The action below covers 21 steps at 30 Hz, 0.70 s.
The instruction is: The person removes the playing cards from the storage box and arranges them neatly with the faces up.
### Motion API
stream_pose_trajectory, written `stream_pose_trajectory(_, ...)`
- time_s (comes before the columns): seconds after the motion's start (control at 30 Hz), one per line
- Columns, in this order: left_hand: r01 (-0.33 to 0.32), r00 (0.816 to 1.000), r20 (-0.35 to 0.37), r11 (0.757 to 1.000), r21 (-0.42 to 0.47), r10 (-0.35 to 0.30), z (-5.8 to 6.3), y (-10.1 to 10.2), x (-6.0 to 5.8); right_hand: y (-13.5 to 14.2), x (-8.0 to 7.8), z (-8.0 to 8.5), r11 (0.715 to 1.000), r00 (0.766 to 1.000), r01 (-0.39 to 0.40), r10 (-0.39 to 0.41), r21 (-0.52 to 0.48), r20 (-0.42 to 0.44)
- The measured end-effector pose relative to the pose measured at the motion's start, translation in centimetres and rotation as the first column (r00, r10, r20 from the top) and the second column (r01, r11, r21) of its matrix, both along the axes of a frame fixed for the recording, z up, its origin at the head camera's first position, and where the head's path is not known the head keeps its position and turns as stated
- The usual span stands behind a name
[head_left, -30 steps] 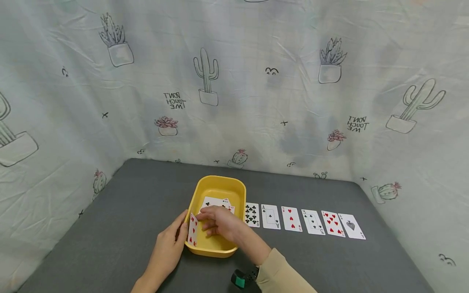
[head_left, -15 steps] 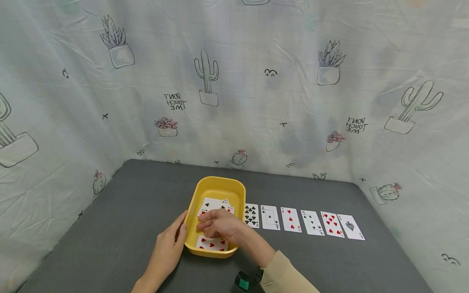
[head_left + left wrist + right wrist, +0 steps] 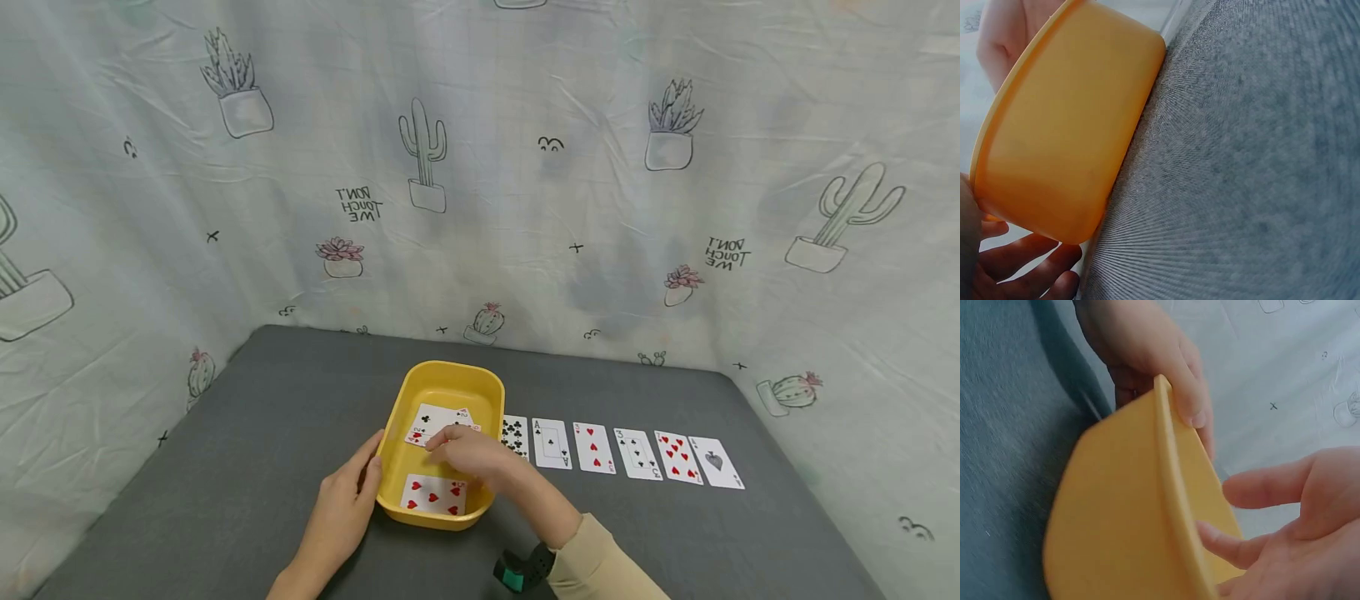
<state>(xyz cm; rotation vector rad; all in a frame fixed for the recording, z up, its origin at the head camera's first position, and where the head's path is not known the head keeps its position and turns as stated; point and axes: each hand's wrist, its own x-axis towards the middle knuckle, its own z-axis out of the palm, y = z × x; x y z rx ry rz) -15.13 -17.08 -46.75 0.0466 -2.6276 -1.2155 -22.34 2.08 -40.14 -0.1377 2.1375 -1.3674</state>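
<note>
A yellow plastic tray (image 3: 440, 523) stands on the dark table. My left hand (image 3: 341, 504) grips its left side, the thumb over the rim and the other fingers outside. Over the tray's right side my right hand (image 3: 472, 454) reaches in with relaxed fingers; in the right wrist view its thumb and a finger stand apart with no card seen between them. A red heart playing card (image 3: 433, 495) lies face up at the tray's near end. Farther in, overlapping playing cards (image 3: 435, 419) lie face up, a two of clubs among them; my right hand partly hides them.
Right of the tray, several face-up cards form a row, from a club card (image 3: 514, 435) partly behind the rim, past an ace of clubs (image 3: 552, 443), to an ace of spades (image 3: 716, 462). A cactus-print curtain (image 3: 480, 167) surrounds the table (image 3: 315, 392).
The heart card, earlier leaning upright against the tray's left wall, now lies flat at the near end. My right hand has drawn back rightward from it. The left hand stays in place.
</note>
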Motion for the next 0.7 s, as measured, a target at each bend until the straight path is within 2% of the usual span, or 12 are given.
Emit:
stream_pose_trajectory(0.1, 0.001, 1.0, -0.007, 1.0, -0.004, -0.001, 0.0, 0.0, 0.1, -0.1, 0.2, -0.3, 0.995, 0.995, 0.042, -0.033, -0.094, 0.094)
stream_pose_trajectory(0.23, -0.001, 1.0, -0.005, 1.0, -0.004, 0.0, 0.1, 0.1, 0.2, -0.3, 0.4, -0.8, 0.973, 0.981, 0.103, -0.066, -0.208, 0.18)
stream_pose_trajectory(0.43, -0.001, 1.0, -0.006, 1.0, -0.006, 0.001, 0.0, 0.1, 0.1, -0.4, 0.2, -1.5, 0.953, 0.975, 0.129, -0.073, -0.273, 0.208)
stream_pose_trajectory(0.57, 0.0, 1.0, -0.007, 1.0, -0.001, 0.0, 0.0, 0.1, 0.0, -0.5, -0.3, -2.2, 0.963, 0.982, 0.081, -0.033, -0.257, 0.185)
stream_pose_trajectory(0.7, -0.002, 1.0, 0.0, 1.0, -0.002, 0.002, 0.1, 0.1, 0.0, -0.6, -0.7, -2.5, 0.977, 0.987, -0.051, 0.081, -0.207, 0.14)
